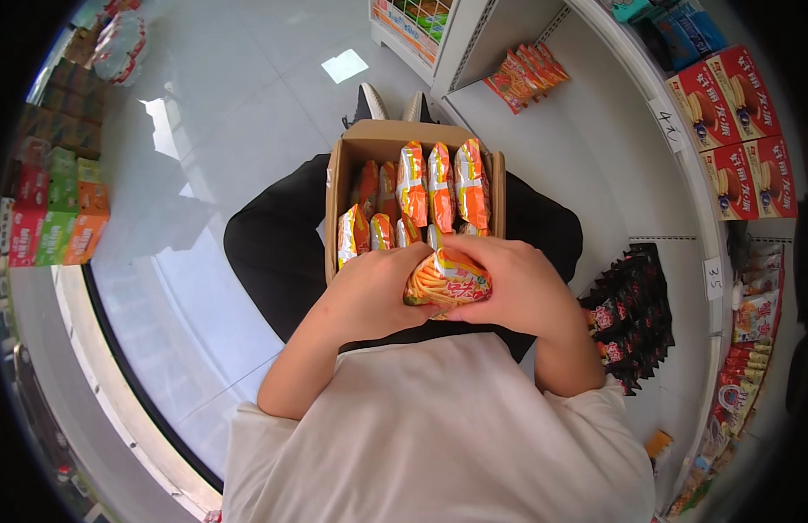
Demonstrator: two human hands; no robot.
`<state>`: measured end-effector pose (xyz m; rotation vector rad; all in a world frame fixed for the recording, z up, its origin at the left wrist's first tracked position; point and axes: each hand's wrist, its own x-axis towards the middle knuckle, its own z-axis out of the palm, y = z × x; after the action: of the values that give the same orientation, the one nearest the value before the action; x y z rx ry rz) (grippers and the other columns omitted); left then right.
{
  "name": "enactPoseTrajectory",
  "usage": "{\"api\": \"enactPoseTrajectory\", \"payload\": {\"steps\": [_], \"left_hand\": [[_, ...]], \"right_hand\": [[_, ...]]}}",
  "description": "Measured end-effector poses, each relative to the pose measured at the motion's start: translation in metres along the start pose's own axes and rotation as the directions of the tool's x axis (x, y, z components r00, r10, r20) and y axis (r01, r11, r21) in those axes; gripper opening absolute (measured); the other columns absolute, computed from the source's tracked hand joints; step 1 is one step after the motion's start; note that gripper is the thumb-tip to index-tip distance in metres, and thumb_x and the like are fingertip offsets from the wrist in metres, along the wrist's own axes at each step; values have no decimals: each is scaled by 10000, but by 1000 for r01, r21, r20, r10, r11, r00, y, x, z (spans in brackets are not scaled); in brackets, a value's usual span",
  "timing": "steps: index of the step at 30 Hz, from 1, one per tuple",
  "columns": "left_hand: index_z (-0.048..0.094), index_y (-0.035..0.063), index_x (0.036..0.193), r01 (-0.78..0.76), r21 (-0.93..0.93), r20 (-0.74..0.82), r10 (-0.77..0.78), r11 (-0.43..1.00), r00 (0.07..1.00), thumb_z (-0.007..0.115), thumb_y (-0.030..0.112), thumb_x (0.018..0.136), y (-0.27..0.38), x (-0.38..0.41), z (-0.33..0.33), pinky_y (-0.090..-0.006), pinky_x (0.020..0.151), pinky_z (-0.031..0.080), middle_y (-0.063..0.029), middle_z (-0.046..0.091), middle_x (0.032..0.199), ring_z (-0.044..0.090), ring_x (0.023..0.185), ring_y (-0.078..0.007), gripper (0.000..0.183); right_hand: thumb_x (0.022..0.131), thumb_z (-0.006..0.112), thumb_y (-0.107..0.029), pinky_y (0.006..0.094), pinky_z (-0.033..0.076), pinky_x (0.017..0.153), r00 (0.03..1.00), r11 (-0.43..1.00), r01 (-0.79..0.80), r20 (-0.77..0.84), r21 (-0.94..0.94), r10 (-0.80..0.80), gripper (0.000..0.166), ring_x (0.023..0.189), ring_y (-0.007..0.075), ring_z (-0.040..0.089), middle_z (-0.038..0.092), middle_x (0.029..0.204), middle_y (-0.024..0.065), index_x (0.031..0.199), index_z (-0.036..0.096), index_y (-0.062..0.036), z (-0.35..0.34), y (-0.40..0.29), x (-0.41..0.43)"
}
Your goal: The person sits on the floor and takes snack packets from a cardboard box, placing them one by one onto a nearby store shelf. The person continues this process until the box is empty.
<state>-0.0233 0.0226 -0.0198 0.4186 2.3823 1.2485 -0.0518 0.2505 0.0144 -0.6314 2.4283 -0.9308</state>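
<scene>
Both hands hold an orange snack bag (448,280) close to my body, its printed front turned up. My left hand (382,287) grips the left side of the bag, and my right hand (518,278) grips the right side. Just beyond them, between my legs, sits an open cardboard box (332,216) with several more orange snack bags (412,183) standing on edge in two rows. My fingers and the held bag hide part of the near row.
To the right runs a white shelf (600,144) carrying a small row of orange bags (528,75) and black snack packs (629,320). Red boxes (731,134) stand on the shelf above. Stacked colored cartons (57,209) line the left, beyond the shiny tiled floor (247,98).
</scene>
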Motion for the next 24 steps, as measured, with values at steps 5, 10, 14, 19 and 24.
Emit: {"api": "enactPoseTrajectory", "payload": {"steps": [5,10,14,19,24], "left_hand": [[657,-14,1186,-79,-292,-65,63,953,996,906,156,755,-21,9,-9,-407,848,573,-144,739,1058,735,978,-307,527],[635,-50,1259,-82,-888,-134,-85,453,987,844,41,855,-34,11,0,-324,880,568,-95,708,1186,676,1042,-148,463],[634,-71,1241,-14,-905,-54,-83,424,995,811,115,925,-48,11,20,-300,883,581,-81,732,1098,683,991,-108,407],[637,-98,1191,-38,-912,-77,-79,408,994,689,81,1015,-37,10,12,-266,815,584,-88,743,1028,687,937,-95,256],[619,-43,1030,121,-768,-24,-217,628,976,611,121,1059,-22,4,0,-263,749,565,-42,675,875,649,828,-78,166]], "right_hand": [[687,930,-189,349,572,859,988,935,-90,-85,342,126,637,898,239,751,775,1003,121,1250,680,-28,16,23,-4],[785,900,-64,325,567,897,953,673,60,-244,737,182,492,995,124,701,767,1109,83,1217,683,27,38,39,-2],[840,891,-111,329,566,918,935,591,166,-317,790,162,495,1037,134,691,749,1157,82,1249,661,46,47,43,2],[825,913,-234,344,535,988,953,432,129,-231,893,193,682,1127,164,672,707,1262,85,1345,585,60,44,44,1],[855,884,-167,339,554,968,914,444,221,-343,868,215,602,1101,164,682,711,1247,100,1332,599,64,40,49,3]]}}
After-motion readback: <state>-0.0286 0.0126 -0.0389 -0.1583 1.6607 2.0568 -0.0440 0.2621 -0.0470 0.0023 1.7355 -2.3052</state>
